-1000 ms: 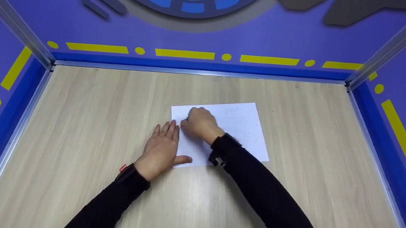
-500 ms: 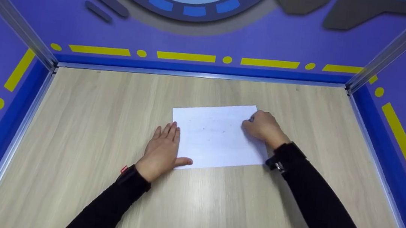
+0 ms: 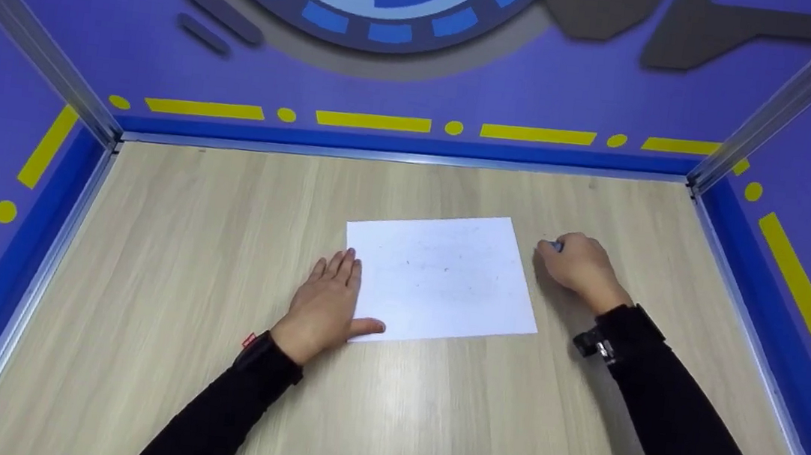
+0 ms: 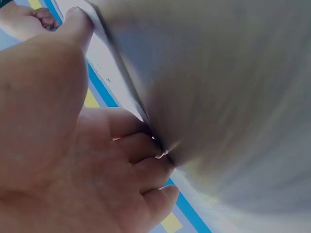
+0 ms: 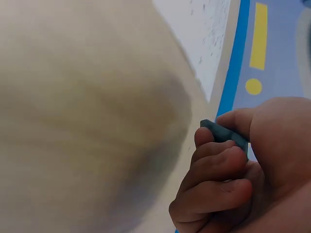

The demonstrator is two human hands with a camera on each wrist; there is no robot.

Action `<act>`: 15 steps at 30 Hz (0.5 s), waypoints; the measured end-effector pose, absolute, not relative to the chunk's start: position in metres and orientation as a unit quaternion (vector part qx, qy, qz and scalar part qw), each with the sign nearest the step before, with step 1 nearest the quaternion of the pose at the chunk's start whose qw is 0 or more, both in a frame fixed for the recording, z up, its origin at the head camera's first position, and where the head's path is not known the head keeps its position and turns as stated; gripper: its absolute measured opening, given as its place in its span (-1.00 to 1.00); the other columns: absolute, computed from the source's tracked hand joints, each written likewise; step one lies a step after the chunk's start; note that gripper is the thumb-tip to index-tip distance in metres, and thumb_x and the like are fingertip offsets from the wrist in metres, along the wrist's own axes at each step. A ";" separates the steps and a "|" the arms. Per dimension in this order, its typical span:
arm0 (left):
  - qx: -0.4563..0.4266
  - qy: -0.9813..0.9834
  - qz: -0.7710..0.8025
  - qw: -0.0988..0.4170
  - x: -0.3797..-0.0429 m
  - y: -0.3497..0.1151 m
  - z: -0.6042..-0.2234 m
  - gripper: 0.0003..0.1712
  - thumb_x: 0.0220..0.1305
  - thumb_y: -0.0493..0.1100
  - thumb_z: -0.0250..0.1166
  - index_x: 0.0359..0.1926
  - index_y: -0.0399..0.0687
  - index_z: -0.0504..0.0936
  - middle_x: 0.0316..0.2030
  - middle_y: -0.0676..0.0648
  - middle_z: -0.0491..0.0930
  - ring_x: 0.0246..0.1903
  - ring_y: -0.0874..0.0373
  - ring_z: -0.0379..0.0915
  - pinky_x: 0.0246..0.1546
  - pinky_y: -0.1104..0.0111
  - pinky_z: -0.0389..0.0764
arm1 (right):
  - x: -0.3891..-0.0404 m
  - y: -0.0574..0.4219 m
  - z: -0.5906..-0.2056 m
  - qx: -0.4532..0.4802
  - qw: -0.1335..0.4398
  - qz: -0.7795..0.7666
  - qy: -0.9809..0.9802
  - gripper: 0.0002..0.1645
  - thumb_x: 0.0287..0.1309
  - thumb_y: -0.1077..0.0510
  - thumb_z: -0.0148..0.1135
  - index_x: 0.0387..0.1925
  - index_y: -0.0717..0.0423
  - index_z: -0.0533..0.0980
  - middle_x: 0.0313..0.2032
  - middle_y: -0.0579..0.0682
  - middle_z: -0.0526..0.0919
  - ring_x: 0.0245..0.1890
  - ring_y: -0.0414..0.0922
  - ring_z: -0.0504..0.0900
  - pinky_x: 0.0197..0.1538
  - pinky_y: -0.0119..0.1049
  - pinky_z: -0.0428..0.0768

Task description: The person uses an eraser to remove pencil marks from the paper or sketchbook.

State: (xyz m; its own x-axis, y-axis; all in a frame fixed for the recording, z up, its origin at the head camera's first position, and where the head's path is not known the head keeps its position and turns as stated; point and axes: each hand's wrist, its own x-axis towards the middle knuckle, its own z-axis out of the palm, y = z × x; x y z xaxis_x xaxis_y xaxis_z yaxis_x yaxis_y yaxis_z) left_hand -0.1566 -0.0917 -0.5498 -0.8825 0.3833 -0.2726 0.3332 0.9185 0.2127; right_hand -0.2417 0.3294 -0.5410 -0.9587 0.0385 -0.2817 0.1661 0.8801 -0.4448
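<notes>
A white sheet of paper lies on the wooden table, with faint grey smudges and small dark crumbs scattered over it. My left hand rests flat on the sheet's left edge, fingers straight and thumb spread across the lower left corner. To the right of the sheet, over bare wood, my right hand grips a small dark blue-grey eraser. In the right wrist view the fingers curl round the eraser and the thumb presses on it; one end pokes out. The palm hides the rest of it.
The wooden tabletop is bounded at the back by a metal rail and a purple wall with yellow markings. Similar side walls stand at left and right. Both forearms wear black sleeves with wrist straps.
My right hand has swept rightward with the eraser, from the sheet's left part across and off its right edge, uncovering the paper. The left hand keeps its place on the sheet.
</notes>
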 end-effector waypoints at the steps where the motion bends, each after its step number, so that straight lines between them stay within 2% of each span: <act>1: 0.186 0.966 0.083 0.160 -0.157 -0.092 -0.550 0.37 0.42 0.56 0.28 0.74 -0.40 0.04 0.77 -0.40 -0.06 0.79 -0.28 -0.14 0.80 -0.13 -0.03 | -0.240 0.333 -0.541 0.055 0.140 -0.231 0.961 -0.41 0.62 -0.18 0.00 -0.57 0.00 0.31 -0.53 -0.06 0.34 -0.46 -0.03 0.42 -0.35 -0.19 0.38; 7: 0.193 0.961 0.101 0.168 -0.157 -0.095 -0.552 0.34 0.45 0.53 0.27 0.74 -0.39 0.03 0.78 -0.38 -0.11 0.80 -0.27 -0.17 0.80 -0.14 -0.02 | -0.230 0.353 -0.537 0.068 0.167 -0.178 0.967 -0.27 0.61 -0.34 0.02 -0.58 0.07 0.49 -0.54 0.01 0.48 -0.49 0.00 0.53 -0.44 -0.21 0.43; 15: 0.210 0.958 0.142 0.135 -0.158 -0.102 -0.550 0.23 0.48 0.40 0.35 0.74 -0.35 0.10 0.77 -0.42 -0.13 0.77 -0.34 -0.08 0.74 -0.22 0.13 | -0.215 0.352 -0.523 0.052 0.169 -0.190 0.966 -0.35 0.64 -0.22 0.04 -0.60 0.01 0.44 -0.58 -0.07 0.41 -0.52 -0.06 0.46 -0.43 -0.23 0.38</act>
State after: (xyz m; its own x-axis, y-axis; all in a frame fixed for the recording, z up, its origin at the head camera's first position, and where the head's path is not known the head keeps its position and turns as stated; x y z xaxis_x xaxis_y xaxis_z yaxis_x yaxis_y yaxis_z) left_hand -0.1583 -0.1023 -0.5497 -0.8756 0.4399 -0.1996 0.3630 0.8718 0.3288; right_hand -0.2149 0.3519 -0.5232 -0.9374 0.0360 -0.3464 0.1644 0.9225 -0.3492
